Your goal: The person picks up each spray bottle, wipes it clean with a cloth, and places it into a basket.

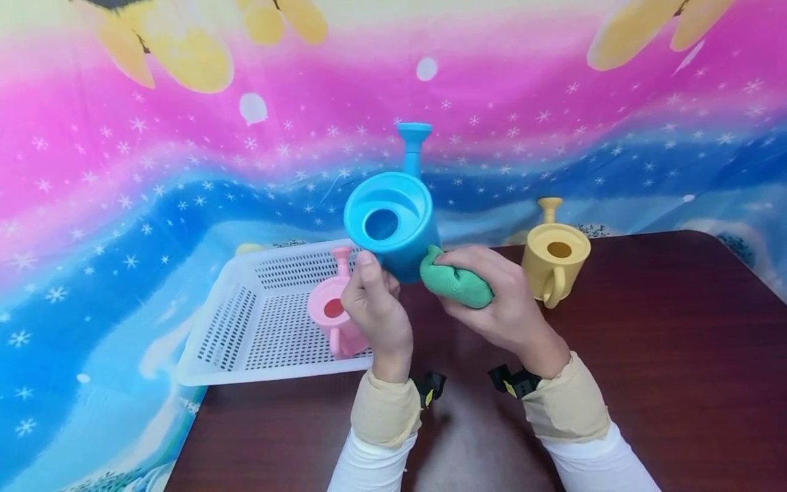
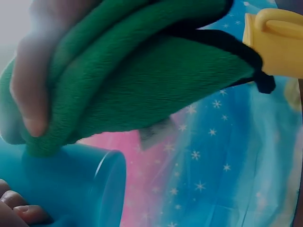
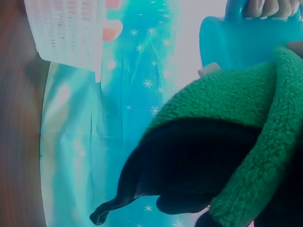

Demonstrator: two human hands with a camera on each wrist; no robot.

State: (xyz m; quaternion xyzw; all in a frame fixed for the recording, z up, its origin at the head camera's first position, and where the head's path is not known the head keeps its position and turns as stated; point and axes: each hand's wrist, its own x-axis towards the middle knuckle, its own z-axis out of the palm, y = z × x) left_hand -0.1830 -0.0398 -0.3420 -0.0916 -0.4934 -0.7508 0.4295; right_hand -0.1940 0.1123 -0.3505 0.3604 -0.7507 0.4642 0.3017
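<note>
A blue watering can (image 1: 393, 212) is held up above the table, its spout pointing away. My left hand (image 1: 381, 311) grips it at the near side by its handle, which the fingers mostly hide in the head view. Bunched in my right hand (image 1: 501, 294) is a green cloth (image 1: 455, 281), pressed against the can's right side. In the left wrist view the cloth (image 2: 142, 90) touches the blue wall of the can (image 2: 61, 175). Fingers of the left hand (image 3: 274, 8) curl through the can's handle in the right wrist view.
A white perforated basket (image 1: 215, 372) stands on the left of the dark wooden table (image 1: 664, 383), with a pink watering can (image 1: 338, 321) in it. To the right stands a yellow watering can (image 1: 553, 263). Behind the table hangs a colourful snowflake backdrop (image 1: 332, 89).
</note>
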